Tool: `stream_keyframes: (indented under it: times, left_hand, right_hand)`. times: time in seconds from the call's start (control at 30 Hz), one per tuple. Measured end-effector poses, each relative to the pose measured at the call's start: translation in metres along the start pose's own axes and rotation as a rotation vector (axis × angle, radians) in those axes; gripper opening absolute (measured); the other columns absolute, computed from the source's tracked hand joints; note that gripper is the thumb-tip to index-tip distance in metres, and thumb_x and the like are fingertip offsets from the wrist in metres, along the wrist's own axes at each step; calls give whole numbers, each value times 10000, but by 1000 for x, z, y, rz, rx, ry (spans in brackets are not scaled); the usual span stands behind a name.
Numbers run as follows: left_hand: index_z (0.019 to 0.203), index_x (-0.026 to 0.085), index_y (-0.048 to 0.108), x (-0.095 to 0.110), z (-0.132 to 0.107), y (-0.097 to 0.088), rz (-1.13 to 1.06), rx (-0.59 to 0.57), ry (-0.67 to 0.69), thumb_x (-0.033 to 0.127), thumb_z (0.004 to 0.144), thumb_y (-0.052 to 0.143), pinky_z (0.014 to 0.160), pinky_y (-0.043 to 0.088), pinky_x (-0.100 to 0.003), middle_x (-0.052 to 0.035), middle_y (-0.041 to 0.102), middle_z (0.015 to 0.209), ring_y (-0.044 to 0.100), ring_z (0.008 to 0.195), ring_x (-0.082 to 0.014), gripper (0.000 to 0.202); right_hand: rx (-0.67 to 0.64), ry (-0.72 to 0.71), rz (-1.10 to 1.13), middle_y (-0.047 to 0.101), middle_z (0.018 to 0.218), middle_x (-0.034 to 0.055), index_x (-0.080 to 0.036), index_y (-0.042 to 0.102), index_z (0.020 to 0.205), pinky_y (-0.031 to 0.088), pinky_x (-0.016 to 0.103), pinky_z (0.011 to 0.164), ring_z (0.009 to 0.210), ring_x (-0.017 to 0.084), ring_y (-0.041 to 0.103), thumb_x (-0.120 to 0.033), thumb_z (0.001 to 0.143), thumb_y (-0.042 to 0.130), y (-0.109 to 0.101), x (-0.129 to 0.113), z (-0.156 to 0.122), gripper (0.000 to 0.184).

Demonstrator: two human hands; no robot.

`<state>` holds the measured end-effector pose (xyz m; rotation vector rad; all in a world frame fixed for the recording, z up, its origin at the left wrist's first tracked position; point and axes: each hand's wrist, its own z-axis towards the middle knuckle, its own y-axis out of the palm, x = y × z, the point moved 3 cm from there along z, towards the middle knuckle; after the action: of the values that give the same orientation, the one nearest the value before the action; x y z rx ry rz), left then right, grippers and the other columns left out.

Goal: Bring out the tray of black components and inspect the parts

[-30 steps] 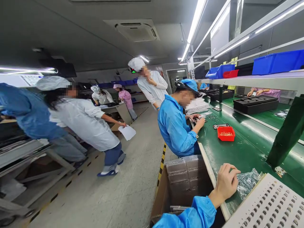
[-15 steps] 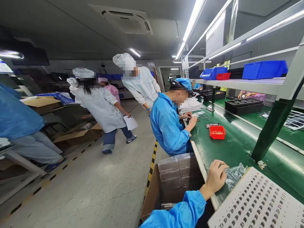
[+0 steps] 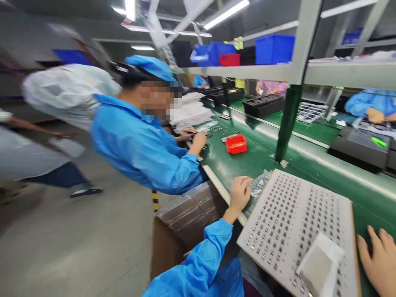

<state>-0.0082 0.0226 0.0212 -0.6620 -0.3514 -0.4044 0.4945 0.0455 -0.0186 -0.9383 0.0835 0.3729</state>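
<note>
Right hand (image 3: 379,260) (partly cut off) loosely spread on the green bench (image 3: 368,212). Peg-dotted white board (image 3: 293,227) lies just left of it, pale packet (image 3: 323,260) on top; rows run away, long axis uncertain. This hand is nearer. Left hand (image 3: 240,192), fingers curled beyond the board's left edge, meets clear plastic (image 3: 260,184); can't tell if pinching. Farther: red tray (image 3: 235,151).

We are facing a green worktop (image 3: 260,155), above which a pale shelf (image 3: 253,71) is running past a grey post (image 3: 305,45) with a dark green lower part (image 3: 288,119). Strip lights (image 3: 227,14) are glowing overhead, while beyond the worktop's pale left edge (image 3: 216,184) we are seeing grey floor (image 3: 123,247), yellow-and-black tape (image 3: 155,201) and a blurred grey wall (image 3: 29,37).
</note>
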Motion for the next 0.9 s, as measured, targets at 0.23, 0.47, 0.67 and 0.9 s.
stream_keyframes:
  times: [0.23, 0.47, 0.67, 0.9]
  left_hand:
    - [1136, 195, 777, -7, 2, 2, -27, -41, -5, 121, 1045, 510, 988, 524, -470, -126, 732, 1144, 649, 1102, -308, 291]
    - [1137, 188, 782, -5, 2, 1, 75, -56, 29, 168, 1081, 496, 974, 532, -443, -123, 736, 1123, 657, 1073, -297, 292]
    - [1130, 190, 776, -5, 3, 1, 59, -61, 11, 171, 1079, 494, 980, 527, -439, -113, 729, 1135, 646, 1086, -290, 288]
    - [1150, 195, 755, -3, 2, 0, 65, -64, 24, 97, 1038, 511, 1007, 548, -449, -101, 724, 1149, 652, 1107, -275, 285]
  right_hand:
    - [-116, 118, -95, 459, 1616, 334, 25, 598, 1495, 425, 683, 1236, 1551, 487, 407, -526, 1151, 279, -13, -13, -8, 723]
    - [-161, 186, -64, 401, 1678, 291, -27, 564, 1545, 343, 654, 1299, 1602, 431, 340, -516, 1163, 295, -18, -20, -11, 676]
    - [-183, 185, -85, 384, 1689, 289, -19, 556, 1552, 339, 645, 1307, 1612, 423, 321, -490, 1162, 304, -17, -17, -13, 661]
    - [-162, 136, -89, 425, 1664, 284, -11, 588, 1532, 368, 647, 1295, 1592, 447, 358, -565, 1155, 255, -18, -10, -17, 749]
